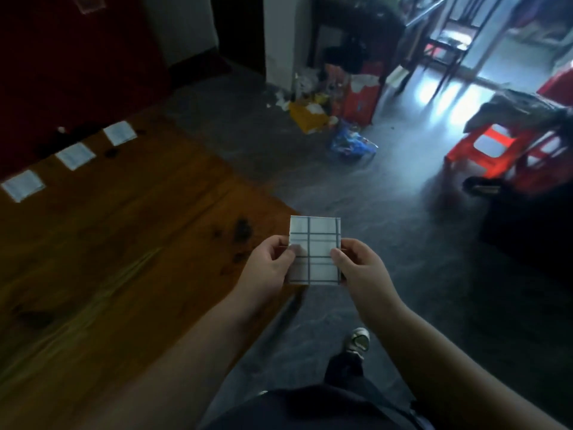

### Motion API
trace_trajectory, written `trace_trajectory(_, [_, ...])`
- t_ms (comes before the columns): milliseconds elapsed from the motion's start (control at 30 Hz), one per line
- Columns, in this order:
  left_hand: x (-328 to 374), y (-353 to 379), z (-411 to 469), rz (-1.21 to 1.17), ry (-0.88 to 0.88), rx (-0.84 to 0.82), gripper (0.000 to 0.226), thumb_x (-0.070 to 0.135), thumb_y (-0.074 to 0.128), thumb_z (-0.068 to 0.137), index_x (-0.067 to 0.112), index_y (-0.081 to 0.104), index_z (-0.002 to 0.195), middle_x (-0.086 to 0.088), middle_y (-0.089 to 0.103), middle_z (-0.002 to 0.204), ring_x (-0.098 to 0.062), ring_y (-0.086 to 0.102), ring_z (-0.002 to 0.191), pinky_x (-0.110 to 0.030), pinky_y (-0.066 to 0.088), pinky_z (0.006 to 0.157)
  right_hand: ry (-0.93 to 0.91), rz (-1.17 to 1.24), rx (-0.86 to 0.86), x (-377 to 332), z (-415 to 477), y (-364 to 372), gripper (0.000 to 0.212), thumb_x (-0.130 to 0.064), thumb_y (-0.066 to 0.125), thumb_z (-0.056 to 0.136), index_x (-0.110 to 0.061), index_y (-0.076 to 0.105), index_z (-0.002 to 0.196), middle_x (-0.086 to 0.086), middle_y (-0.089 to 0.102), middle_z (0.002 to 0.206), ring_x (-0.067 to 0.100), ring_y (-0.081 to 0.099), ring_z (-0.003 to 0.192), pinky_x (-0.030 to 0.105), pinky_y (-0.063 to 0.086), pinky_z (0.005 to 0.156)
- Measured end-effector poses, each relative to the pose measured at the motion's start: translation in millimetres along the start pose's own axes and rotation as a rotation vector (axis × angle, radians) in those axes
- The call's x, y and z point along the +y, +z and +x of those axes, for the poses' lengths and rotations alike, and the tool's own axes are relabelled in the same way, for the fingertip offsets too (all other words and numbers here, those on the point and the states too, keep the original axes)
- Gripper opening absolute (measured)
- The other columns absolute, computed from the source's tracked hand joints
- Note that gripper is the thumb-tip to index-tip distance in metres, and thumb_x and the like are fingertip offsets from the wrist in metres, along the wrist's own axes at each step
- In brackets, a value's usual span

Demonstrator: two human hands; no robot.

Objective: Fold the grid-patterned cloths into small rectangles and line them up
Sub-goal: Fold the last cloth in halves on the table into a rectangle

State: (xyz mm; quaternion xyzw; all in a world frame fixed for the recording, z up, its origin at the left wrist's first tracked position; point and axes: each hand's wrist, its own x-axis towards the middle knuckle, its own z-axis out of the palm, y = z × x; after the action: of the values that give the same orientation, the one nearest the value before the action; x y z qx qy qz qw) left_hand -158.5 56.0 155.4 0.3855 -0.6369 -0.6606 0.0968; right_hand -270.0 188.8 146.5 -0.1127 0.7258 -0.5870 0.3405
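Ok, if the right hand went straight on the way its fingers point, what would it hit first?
The right hand pinches the folded cloth; straight beyond it, probably the left hand on the opposite edge.

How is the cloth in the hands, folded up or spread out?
Folded up. The grid cloth is a small, neat rectangle, pinched at its sides by the left hand and the right hand.

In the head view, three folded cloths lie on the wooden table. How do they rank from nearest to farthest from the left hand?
1. Right-end cloth, at the far corner of the table, nearest the left hand.
2. Middle cloth, further left.
3. Left-end cloth, at the picture's left edge.
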Motion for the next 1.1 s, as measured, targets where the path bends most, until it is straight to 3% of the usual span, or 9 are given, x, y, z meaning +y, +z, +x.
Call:
trace_trajectory(267, [57.9,144.5,99.1,0.064,0.034,-0.203,0.014,0.016,0.057,0.102,0.013,0.063,0.114,-0.005,0.073,0.107,-0.01,0.073,0.089,-0.024,0.06,0.072,-0.051,0.173,0.157,-1.2,86.7,-148.3,0.012,-0.013,0.061,0.101,-0.013,0.069,0.11,0.004,0.078,0.099,0.021,0.075,0.091,0.032,0.06,0.074])
trace_trajectory(367, [85.1,213.9,145.8,0.11,0.069,-0.226,0.012,0.014,0.059,0.101,0.008,0.065,0.11,-0.015,0.072,0.103,-0.021,0.07,0.086,-0.037,0.06,0.071,-0.084,0.196,0.205,-14.1,129.9,-217.0,0.011,-0.009,0.06,0.101,-0.009,0.069,0.108,0.007,0.078,0.097,0.018,0.075,0.087,0.027,0.059,0.071])
trace_trajectory(433, [104.6,258.5,173.4,0.125,0.087,-0.227,0.011,0.012,0.059,0.101,0.004,0.065,0.107,-0.022,0.071,0.103,-0.027,0.064,0.082,-0.048,0.057,0.075,-0.099,0.19,0.243,-26.0,159.6,-260.7,0.011,-0.01,0.059,0.102,-0.008,0.069,0.106,0.009,0.077,0.097,0.018,0.072,0.086,0.031,0.058,0.072])
trace_trajectory(600, [143.7,341.8,241.0,0.113,0.129,-0.237,0.015,0.014,0.06,0.1,0.002,0.065,0.109,-0.026,0.07,0.103,-0.027,0.063,0.081,-0.053,0.056,0.078,-0.084,0.14,0.267,-55.4,227.6,-342.9,0.014,-0.012,0.055,0.104,-0.01,0.068,0.106,0.009,0.075,0.097,0.02,0.071,0.086,0.038,0.059,0.077])
trace_trajectory(733, [161.9,370.6,290.5,0.081,0.091,-0.204,0.017,0.015,0.06,0.1,0.004,0.065,0.112,-0.02,0.072,0.105,-0.023,0.065,0.083,-0.046,0.058,0.077,-0.055,0.08,0.276,-73.1,279.2,-368.3,0.013,-0.011,0.056,0.103,-0.012,0.068,0.104,0.008,0.075,0.098,0.019,0.073,0.09,0.033,0.062,0.079])
trace_trajectory(833, [177.4,376.6,335.5,0.051,0.098,-0.158,0.01,0.012,0.06,0.1,0.007,0.066,0.104,-0.014,0.072,0.095,-0.017,0.062,0.078,-0.024,0.053,0.063,-0.061,0.024,0.27,-86.6,328.3,-371.1,0.013,-0.009,0.058,0.102,-0.015,0.069,0.099,0.005,0.075,0.094,0.019,0.073,0.087,0.032,0.062,0.076])
trace_trajectory(933, [195.5,374.1,387.1,0.004,0.097,-0.112,0.01,0.011,0.061,0.099,0.017,0.065,0.093,-0.011,0.069,0.091,-0.02,0.059,0.077,-0.031,0.05,0.066,-0.089,-0.034,0.29,-104.5,388.0,-366.4,0.01,-0.009,0.063,0.099,-0.014,0.071,0.095,0.003,0.075,0.088,0.013,0.07,0.079,0.033,0.058,0.07])
trace_trajectory(1033, [212.8,364.4,444.3,-0.017,0.097,-0.094,0.009,0.009,0.06,0.099,0.013,0.064,0.093,-0.014,0.066,0.089,-0.024,0.055,0.075,-0.034,0.048,0.066,-0.131,-0.123,0.319,-127.2,453.0,-358.1,0.005,-0.012,0.069,0.096,-0.015,0.071,0.091,-0.005,0.07,0.078,0.005,0.061,0.068,0.029,0.049,0.067])
trace_trajectory(1100, [226.8,354.3,486.8,-0.026,0.096,-0.076,0.004,0.009,0.061,0.099,0.008,0.064,0.097,-0.016,0.065,0.089,-0.024,0.054,0.074,-0.03,0.048,0.062,-0.145,-0.175,0.31,-145.9,497.6,-349.6,0.006,-0.014,0.071,0.094,-0.017,0.071,0.089,-0.003,0.071,0.077,0.007,0.062,0.069,0.031,0.051,0.067])
